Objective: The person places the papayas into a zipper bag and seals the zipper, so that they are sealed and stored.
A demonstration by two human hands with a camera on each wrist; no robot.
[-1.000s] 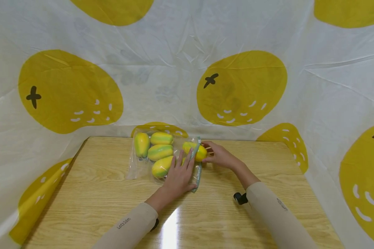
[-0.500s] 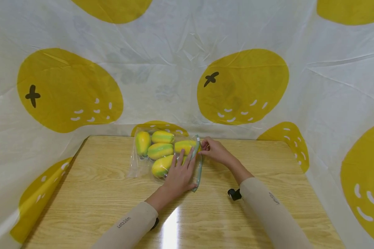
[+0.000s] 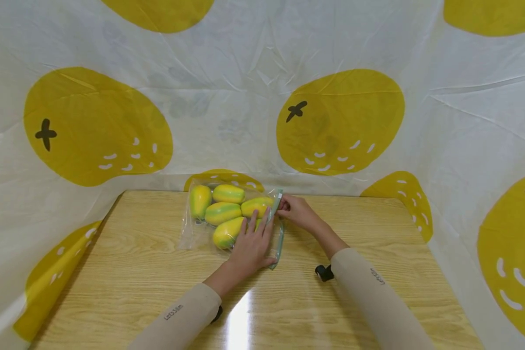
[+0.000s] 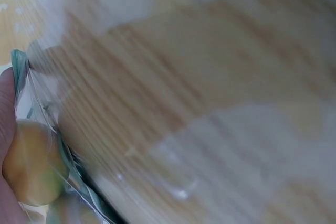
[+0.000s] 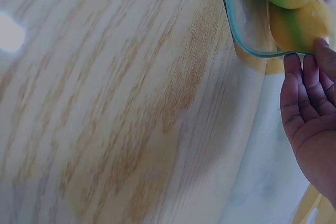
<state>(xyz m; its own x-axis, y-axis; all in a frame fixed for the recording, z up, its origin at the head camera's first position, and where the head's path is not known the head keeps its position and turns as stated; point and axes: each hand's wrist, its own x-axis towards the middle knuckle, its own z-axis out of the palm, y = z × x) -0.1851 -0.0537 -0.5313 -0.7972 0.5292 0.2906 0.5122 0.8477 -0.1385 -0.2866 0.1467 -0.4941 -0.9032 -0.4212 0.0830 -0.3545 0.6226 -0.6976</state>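
A clear zip bag [image 3: 186,238] with a teal-green zip edge lies flat on the table, its mouth to the right. Inside are several yellow-and-green papayas [image 3: 223,213]. My left hand [image 3: 250,250] rests with spread fingers on the bag near its mouth, partly covering the front fruit. At the mouth's far corner, my right hand [image 3: 301,213] pinches the teal edge [image 5: 257,53] between thumb and fingertips, close to a papaya [image 5: 299,27] in the right wrist view. The left wrist view catches only a sliver of my left hand [image 4: 6,119] beside one papaya [image 4: 34,161].
The wooden table [image 3: 148,291] has its back edge just behind the bag. A white cloth [image 3: 227,121] printed with large yellow fruits hangs at the back and both sides. A small black wrist camera [image 3: 323,273] sits under the right forearm.
The right-hand papaya, earlier sticking out of the mouth under my right hand, has slid left into the bag. My right hand has shifted from it to the zip edge. My left hand stayed put.
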